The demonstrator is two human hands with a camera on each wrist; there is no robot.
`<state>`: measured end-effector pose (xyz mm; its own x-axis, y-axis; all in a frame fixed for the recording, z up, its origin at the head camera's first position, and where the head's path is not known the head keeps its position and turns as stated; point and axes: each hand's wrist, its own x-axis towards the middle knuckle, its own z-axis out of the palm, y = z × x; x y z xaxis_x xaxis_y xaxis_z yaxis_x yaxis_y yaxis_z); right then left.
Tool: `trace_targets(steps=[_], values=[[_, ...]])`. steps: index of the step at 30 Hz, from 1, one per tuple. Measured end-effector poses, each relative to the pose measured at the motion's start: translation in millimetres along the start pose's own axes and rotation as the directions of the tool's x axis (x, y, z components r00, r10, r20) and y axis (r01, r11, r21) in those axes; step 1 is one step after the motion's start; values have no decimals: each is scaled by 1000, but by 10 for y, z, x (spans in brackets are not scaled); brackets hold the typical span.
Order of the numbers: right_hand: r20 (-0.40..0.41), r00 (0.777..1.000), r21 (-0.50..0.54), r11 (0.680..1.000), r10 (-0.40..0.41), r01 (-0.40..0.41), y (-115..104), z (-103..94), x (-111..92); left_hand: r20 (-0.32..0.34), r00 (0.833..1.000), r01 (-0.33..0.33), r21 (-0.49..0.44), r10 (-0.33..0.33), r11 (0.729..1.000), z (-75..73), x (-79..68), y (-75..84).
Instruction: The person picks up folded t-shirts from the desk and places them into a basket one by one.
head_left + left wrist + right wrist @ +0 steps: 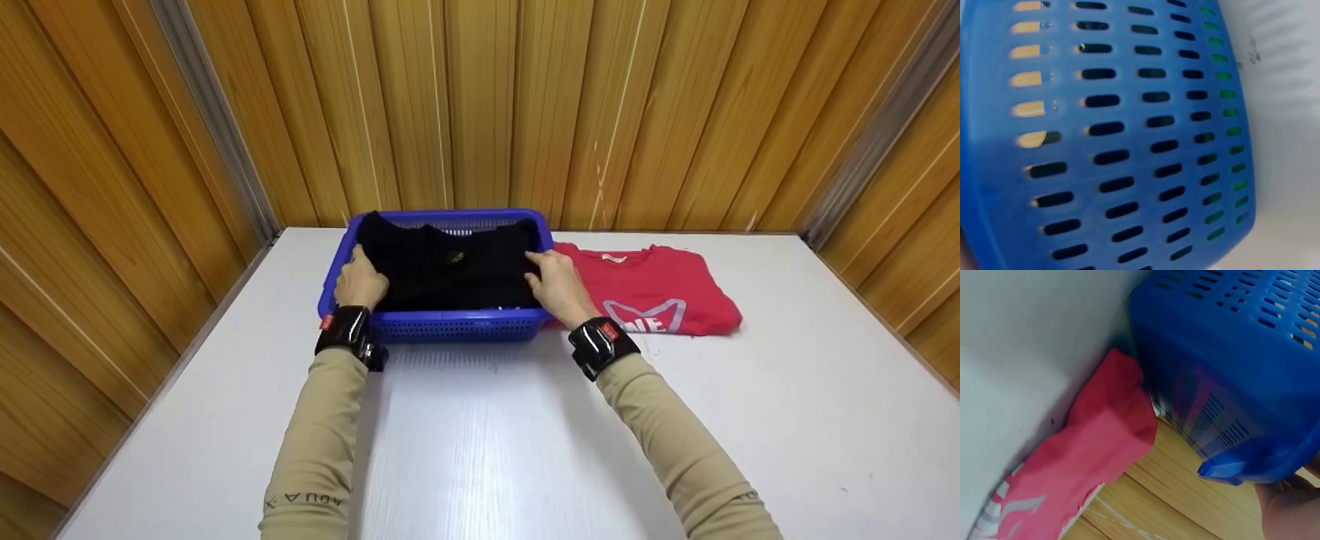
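Note:
A blue plastic basket [450, 326] with slotted walls stands on the table, and a black T-shirt [457, 274] lies folded inside it. My left hand [360, 280] reaches over the left rim, holding the shirt's left side with the thumb on top. Across from it, my right hand [561, 285] is at the right rim and holds the shirt's right side between thumb and fingers. The left wrist view is filled by the basket's slotted wall [1134, 132]. In the right wrist view, the right hand [1292, 509] shows beyond the rim, its fingertips partly hidden.
A red T-shirt [652, 289] with a grey and white print lies folded to the right, its left edge behind the basket. Wood-patterned panels [480, 112] rise at the back and both sides of the white table [480, 435].

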<state>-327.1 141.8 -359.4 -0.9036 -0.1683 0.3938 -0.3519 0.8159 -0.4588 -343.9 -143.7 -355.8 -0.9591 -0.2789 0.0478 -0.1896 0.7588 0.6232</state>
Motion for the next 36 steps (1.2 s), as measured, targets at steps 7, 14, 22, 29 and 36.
trace_targets(steps=[7, 14, 22, 29, 36], values=[[31, 999, -103, 994, -33, 36, -9, -6, -3, 5, 996, -87, 62, 87, 994, 5, 9, -76], [10, 994, -135, 985, -106, 107, 30, -2, -32, -72, 987, -137, 51, 141, 989, 40, 60, -85], [-117, 984, 95, 985, -132, 143, 162, -61, -170, -275, 937, -239, -49, 217, 970, 102, -56, 48], [-206, 968, 144, 974, -144, 176, 266, -168, -367, -292, 822, -529, -71, 489, 846, 290, -337, 393], [-176, 963, 95, 971, -202, 221, 300, -286, -592, -199, 661, -738, 2, 723, 675, 525, -755, 606]])
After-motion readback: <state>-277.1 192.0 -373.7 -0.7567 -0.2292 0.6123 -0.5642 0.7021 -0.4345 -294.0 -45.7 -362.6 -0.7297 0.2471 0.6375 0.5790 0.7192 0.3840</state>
